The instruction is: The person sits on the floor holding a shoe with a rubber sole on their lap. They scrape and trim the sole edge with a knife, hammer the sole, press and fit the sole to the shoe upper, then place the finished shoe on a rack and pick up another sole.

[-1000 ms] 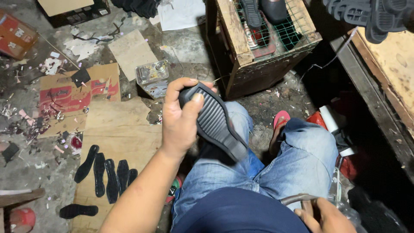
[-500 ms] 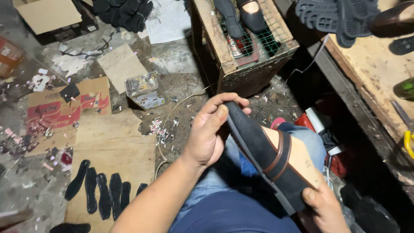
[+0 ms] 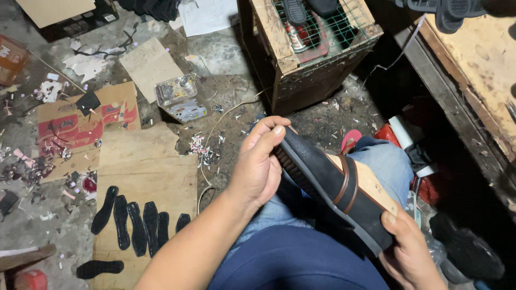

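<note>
Two-handed hold: left hand [image 3: 258,169] clamped on sandal [image 3: 336,188] toe, right hand [image 3: 411,252] pinching heel; probably light, flexible, best gripped by sole edges.

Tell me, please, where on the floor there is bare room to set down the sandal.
Bare plywood board shows between the red printed cardboard and the row of black sole cutouts. A patch of grey floor lies free between the clear glass bottle and the wooden crate. The left floor is crowded with scraps. Both hands hold the black sandal.
</note>
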Tool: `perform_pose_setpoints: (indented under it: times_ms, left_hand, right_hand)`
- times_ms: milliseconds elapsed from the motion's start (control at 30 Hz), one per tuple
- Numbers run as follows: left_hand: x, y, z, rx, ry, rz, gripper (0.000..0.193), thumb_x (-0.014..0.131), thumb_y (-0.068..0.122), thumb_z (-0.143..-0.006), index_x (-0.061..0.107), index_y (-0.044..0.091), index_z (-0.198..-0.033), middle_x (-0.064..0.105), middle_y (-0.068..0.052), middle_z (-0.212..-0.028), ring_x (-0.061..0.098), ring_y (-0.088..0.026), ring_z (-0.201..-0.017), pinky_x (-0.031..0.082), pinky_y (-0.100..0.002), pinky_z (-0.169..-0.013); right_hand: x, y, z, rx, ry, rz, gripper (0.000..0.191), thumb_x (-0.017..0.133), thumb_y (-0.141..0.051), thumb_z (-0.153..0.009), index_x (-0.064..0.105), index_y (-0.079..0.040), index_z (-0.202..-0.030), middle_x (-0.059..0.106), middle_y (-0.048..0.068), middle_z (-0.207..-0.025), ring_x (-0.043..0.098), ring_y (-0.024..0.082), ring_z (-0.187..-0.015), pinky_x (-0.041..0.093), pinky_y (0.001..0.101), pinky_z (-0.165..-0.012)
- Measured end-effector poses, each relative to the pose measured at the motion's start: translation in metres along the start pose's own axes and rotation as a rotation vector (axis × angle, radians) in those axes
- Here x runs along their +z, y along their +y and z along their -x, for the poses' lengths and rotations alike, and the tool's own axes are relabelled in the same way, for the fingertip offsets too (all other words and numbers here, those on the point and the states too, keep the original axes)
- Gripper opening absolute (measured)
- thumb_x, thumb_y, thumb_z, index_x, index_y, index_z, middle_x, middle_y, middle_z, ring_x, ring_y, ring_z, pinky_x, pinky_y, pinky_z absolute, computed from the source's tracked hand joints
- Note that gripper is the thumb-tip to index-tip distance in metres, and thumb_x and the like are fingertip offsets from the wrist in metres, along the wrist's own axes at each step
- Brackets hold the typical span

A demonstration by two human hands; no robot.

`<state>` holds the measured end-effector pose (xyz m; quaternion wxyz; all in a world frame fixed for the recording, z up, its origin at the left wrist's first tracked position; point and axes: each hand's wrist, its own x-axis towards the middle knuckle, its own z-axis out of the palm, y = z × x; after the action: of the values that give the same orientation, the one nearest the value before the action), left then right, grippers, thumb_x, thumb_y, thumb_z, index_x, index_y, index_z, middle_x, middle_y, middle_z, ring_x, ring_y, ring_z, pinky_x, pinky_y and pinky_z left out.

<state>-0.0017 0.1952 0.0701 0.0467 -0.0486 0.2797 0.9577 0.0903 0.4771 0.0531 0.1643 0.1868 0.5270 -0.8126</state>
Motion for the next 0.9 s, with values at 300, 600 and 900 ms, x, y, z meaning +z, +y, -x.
perform_pose_setpoints:
  times_ms: [300, 600, 900]
  left_hand:
    - [-0.012, -0.006, -0.005, -0.014, 0.076, 0.128, 0.018, 0.061, 0.011, -0.098, 0.06, 0.002, -0.113, 0.068, -0.01, -0.099, 0.067, -0.023, -0.094, 0.054, -0.04, -0.092]
    - [-0.016, -0.006, -0.006, -0.01, 0.032, 0.2, 0.02, 0.063, 0.013, -0.096, 0.059, 0.005, -0.114, 0.068, -0.013, -0.1, 0.067, -0.027, -0.098, 0.053, -0.043, -0.097]
    - [0.013, -0.022, 0.012, 0.337, -0.12, -0.405, 0.074, 0.06, 0.026, -0.109, 0.011, 0.008, -0.162, 0.038, -0.013, -0.157, 0.043, -0.021, -0.142, 0.032, -0.038, -0.123]
  right_hand:
    - [0.008, -0.012, -0.007, -0.138, -0.01, 0.054, 0.061, 0.062, -0.037, -0.095, 0.055, 0.004, -0.139, 0.065, 0.015, -0.129, 0.063, 0.023, -0.116, 0.047, 0.0392, -0.101]
    - [0.013, -0.027, -0.011, -0.232, -0.011, 0.089, 0.056, 0.063, -0.034, -0.094, 0.055, 0.003, -0.135, 0.065, 0.014, -0.13, 0.062, 0.022, -0.118, 0.048, 0.0394, -0.103]
    - [0.047, -0.01, 0.004, -0.098, -0.294, -0.179, 0.085, 0.075, -0.033, -0.087, 0.041, 0.004, -0.155, 0.055, 0.02, -0.149, 0.056, 0.029, -0.132, 0.042, 0.043, -0.111]
